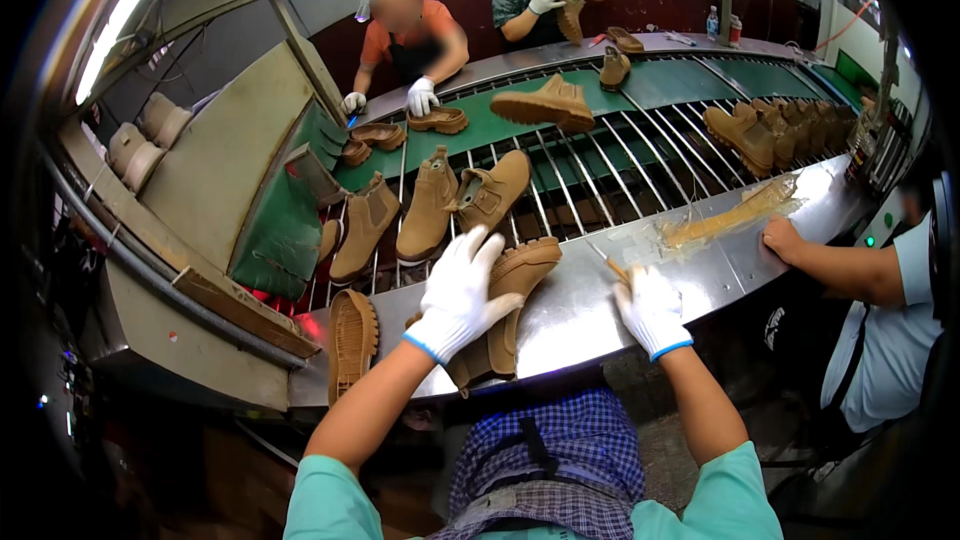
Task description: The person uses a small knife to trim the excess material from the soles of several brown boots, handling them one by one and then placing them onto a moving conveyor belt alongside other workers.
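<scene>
My left hand point(458, 292), in a white glove, rests with spread fingers on a tan suede boot point(512, 285) that lies on its side on the steel ledge point(590, 305) in front of me. My right hand point(652, 308), also gloved, holds a thin brush point(610, 265) whose tip points up and left toward the boot. A loose tan rubber sole point(353, 337) lies on the ledge to the left of the boot.
Several more tan boots point(430, 205) sit on the green roller conveyor point(620, 155). Two gloved workers point(412, 35) stand across it handling boots and soles. Another person's bare hand point(785, 238) rests on the ledge at right, near a glue smear point(730, 215).
</scene>
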The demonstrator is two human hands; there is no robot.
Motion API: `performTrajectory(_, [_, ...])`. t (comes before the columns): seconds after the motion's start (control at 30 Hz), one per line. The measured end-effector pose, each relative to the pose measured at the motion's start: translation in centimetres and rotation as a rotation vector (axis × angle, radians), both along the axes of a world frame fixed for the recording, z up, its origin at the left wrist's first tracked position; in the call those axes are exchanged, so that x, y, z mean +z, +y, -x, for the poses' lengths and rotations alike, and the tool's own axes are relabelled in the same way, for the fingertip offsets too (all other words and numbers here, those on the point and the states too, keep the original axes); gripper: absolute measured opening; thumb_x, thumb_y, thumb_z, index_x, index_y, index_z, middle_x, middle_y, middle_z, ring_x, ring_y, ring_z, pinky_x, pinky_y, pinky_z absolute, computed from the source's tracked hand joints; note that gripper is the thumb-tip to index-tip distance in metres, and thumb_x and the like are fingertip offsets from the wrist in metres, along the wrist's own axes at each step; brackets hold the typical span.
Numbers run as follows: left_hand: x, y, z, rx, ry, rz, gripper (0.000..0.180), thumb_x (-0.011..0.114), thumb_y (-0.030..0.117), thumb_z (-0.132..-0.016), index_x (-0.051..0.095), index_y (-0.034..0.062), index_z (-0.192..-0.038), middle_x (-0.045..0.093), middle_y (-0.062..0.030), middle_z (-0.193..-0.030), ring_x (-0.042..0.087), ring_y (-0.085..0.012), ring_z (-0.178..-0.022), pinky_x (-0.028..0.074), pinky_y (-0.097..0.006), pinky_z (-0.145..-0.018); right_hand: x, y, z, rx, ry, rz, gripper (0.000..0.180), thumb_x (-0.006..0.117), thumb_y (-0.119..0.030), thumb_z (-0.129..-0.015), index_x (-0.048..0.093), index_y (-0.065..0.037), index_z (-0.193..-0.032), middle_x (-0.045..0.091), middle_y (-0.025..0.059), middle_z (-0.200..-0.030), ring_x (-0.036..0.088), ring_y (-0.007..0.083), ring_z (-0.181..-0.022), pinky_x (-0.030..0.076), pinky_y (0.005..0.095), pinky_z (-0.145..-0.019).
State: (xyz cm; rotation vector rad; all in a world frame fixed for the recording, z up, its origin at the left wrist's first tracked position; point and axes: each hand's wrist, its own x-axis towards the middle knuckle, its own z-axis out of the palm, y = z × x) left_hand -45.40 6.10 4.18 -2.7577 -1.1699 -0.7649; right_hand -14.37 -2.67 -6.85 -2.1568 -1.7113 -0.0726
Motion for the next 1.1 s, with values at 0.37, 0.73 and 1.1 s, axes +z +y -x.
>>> performTrajectory(0.37, [2.5, 3.2, 1.0, -0.160, -0.709, 0.916, 0.082, 0.091, 0.031, -0.083, 0.054, -0.0024, -0.148, 0.068, -0.0153, -0.139, 0.066, -0.0234, -0.127, 0.050, -0.037, -0.113, 3.0, -4.7, 7.0, 0.400, 0.849, -0.248, 0.047, 0.071, -0.017, -0.102, 0.058, -0.001, -0.144, 0.071, 0.0166, -0.124, 0.072, 0.0244, -0.110, 0.060, 0.0400, -0.095])
performTrajectory(0.73, [-4.8, -3.1, 7.2, -0.277, -1.437, 1.696, 0.069, 0.040, 0.052, -0.114, 0.044, 0.0012, -0.160, 0.055, -0.0253, -0.157, 0.061, -0.0363, -0.137, 0.051, -0.051, -0.116, -4.9, -11.4, 17.3, 0.338, 2.062, 0.445, 0.075, 0.055, -0.064, -0.107, 0.053, -0.002, -0.150, 0.068, 0.0133, -0.136, 0.069, 0.0231, -0.119, 0.058, 0.0388, -0.102])
performTrajectory(1.1, [-6.2, -1.7, 8.0, -0.233, -1.062, 1.357, 0.068, 0.074, 0.029, -0.101, 0.049, -0.0044, -0.154, 0.063, -0.0193, -0.149, 0.060, -0.0284, -0.136, 0.047, -0.045, -0.118, -5.2, -11.4, 19.3, 0.162, 2.127, 0.409, 0.067, 0.050, -0.050, -0.114, 0.049, 0.005, -0.152, 0.064, 0.0189, -0.143, 0.065, 0.0260, -0.127, 0.052, 0.0406, -0.111])
